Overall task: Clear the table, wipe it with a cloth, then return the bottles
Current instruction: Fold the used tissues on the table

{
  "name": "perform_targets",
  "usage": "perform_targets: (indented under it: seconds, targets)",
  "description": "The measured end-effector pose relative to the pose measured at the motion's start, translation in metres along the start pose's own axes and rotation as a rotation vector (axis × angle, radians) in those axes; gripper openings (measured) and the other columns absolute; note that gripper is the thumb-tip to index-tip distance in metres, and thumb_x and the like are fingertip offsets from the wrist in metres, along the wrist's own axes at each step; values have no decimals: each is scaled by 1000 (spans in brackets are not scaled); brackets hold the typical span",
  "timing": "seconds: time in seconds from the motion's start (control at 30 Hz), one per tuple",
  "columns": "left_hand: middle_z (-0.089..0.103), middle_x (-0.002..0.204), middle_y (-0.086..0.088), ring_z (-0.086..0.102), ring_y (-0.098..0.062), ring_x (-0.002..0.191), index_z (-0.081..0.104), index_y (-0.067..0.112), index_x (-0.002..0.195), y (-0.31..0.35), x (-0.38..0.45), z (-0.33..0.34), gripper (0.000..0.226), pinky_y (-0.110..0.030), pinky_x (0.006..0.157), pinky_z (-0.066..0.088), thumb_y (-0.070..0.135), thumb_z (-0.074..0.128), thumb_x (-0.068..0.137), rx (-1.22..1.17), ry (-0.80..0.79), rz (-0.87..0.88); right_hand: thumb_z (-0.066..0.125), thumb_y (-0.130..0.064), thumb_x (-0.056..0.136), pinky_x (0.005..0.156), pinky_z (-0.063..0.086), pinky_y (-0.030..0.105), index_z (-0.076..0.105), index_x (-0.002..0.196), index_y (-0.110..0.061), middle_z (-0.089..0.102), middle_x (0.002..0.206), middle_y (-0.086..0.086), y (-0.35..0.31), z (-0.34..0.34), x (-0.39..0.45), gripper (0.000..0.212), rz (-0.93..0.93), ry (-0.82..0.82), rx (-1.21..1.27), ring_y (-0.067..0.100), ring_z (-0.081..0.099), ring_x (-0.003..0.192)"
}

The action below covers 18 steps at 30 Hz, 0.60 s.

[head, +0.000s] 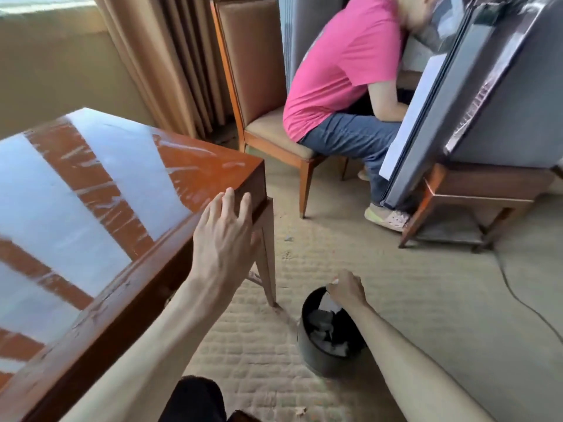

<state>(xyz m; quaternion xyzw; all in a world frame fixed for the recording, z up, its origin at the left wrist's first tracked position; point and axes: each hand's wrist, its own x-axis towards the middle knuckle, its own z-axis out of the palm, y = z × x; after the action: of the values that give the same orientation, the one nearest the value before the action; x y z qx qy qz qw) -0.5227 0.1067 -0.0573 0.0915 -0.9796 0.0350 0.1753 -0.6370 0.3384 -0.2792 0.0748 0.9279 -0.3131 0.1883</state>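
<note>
A glossy reddish wooden table (100, 190) fills the left side, its top streaked with reflections. My left hand (224, 239) rests against the table's near right corner with fingers spread and fairly straight. My right hand (345, 289) hovers over a black waste bin (323, 357) on the carpet, its fingers curled round a small white scrap (330, 300) at the bin's rim. Crumpled grey and white rubbish lies inside the bin. No bottle and no cloth are in view.
A person in a pink shirt (341, 65) sits on a wooden chair (243, 71) behind the table corner, bent toward a grey leaning appliance (493, 95) on a low wooden stand. Brown curtains (158, 56) hang at the back. A cable (524, 303) runs across the carpet at right.
</note>
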Motion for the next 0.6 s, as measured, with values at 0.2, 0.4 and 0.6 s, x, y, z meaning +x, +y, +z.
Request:
perform_targets:
  seconds: [0.2, 0.4, 0.6]
  targets:
    - [51, 145, -17, 50, -35, 128, 47, 7, 145, -10, 4, 14, 62, -46, 107, 42, 28, 67, 90, -22, 79, 17, 60, -24, 100, 68, 48, 34, 58, 106, -15, 61, 100, 5, 40, 47, 46, 12, 172, -160, -183, 23, 61, 87]
    - [58, 138, -17, 55, -36, 121, 51, 7, 142, -15, 10, 14, 63, -45, 111, 40, 27, 70, 85, -38, 73, 33, 55, -32, 102, 92, 53, 33, 35, 159, -14, 45, 156, 9, 5, 50, 42, 63, 93, -258, -202, 28, 53, 133]
    - [57, 135, -6, 53, -28, 120, 37, 21, 150, -23, 12, -32, 65, -37, 104, 42, 33, 61, 90, -120, -133, 94, 57, -36, 103, 110, 44, 35, 40, 157, -26, 45, 153, 1, -105, -3, -88, 57, -546, -103, -177, 19, 48, 140]
